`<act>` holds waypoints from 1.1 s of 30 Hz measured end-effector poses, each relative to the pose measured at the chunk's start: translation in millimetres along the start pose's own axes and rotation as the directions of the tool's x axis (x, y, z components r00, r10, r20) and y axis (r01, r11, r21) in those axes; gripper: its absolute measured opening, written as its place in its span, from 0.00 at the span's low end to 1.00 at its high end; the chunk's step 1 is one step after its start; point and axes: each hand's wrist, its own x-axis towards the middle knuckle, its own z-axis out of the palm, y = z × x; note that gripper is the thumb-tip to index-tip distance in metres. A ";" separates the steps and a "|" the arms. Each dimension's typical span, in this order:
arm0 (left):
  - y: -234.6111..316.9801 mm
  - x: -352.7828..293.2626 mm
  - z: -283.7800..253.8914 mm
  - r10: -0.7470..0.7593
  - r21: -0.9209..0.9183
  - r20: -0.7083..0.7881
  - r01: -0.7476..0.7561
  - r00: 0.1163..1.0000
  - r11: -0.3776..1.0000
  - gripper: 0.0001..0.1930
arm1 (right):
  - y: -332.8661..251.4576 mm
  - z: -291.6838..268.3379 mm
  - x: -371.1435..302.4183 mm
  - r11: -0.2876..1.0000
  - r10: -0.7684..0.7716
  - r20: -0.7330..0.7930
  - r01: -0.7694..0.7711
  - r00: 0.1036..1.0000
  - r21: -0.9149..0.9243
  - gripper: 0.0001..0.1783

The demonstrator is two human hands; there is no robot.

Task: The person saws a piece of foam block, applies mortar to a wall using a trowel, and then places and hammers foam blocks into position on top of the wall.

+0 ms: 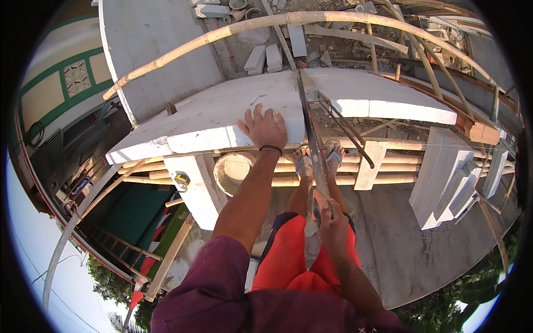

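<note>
My left hand (265, 127) lies flat, fingers spread, on the top of a white block wall (211, 119). My right hand (332, 223) grips the handle of a long rusty hand saw (311, 133). Its blade runs away from me across the wall top, its teeth in a cut at the wall's far side. My feet in sandals (317, 158) stand on bamboo scaffold poles (388, 166) just behind the wall.
A round bucket (233, 169) and a yellow tape measure (181, 180) sit below my left arm. White blocks are stacked at right (444, 177) and lie loose beyond the wall (266, 55). A curved bamboo pole (288, 22) arches overhead. The ground lies far below at left.
</note>
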 end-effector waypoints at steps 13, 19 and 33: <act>0.1 4.3 -0.7 0.020 0.020 -0.014 -0.019 1.000 1.000 0.19 | 1.7 3.3 3.7 0.993 -0.089 -0.026 0.087 0.996 -0.079 0.25; 2.2 7.4 3.7 0.016 -0.005 -0.035 -0.016 0.999 1.000 0.17 | -1.2 5.8 39.1 0.981 0.052 0.073 -0.038 0.996 -0.188 0.26; 3.0 8.2 0.4 0.020 0.026 -0.011 -0.020 1.000 0.999 0.20 | 16.0 14.0 16.4 0.944 -0.276 -0.109 0.249 0.955 -0.217 0.26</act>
